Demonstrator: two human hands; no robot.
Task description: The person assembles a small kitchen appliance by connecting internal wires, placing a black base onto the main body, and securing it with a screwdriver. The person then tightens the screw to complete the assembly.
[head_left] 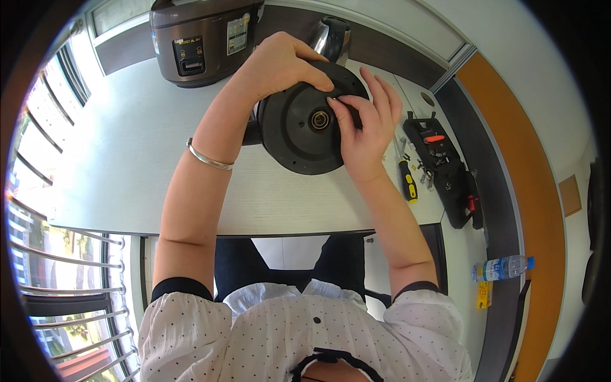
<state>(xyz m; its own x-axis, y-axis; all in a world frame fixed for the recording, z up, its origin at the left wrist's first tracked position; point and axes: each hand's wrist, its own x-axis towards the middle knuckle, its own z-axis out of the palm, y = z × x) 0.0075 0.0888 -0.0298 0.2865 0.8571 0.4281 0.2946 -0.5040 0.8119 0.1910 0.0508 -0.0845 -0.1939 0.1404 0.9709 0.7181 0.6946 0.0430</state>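
Note:
A round black disc (pixel 289 149), which looks like the underside of an electric kettle, is tilted up toward me above the table. Brass-coloured rings (pixel 319 120) sit in its centre, and a dark handle-like part (pixel 252 132) juts out at its left. My left hand (pixel 286 63) is closed over the far rim, thumb lying on the black face. The thumb and forefinger of my right hand (pixel 369 124) are pinched together close to my left thumb, against the disc's upper part. Whatever is between those fingertips is too small to make out. My other right fingers are raised.
A brown rice cooker (pixel 203 44) stands at the back left, and a shiny metal kettle (pixel 331 38) behind the disc. On the right lie a yellow-and-black screwdriver (pixel 408 181), small metal pieces (pixel 425 175) and a black tool case (pixel 445 181). Farther right is a water bottle (pixel 506 268).

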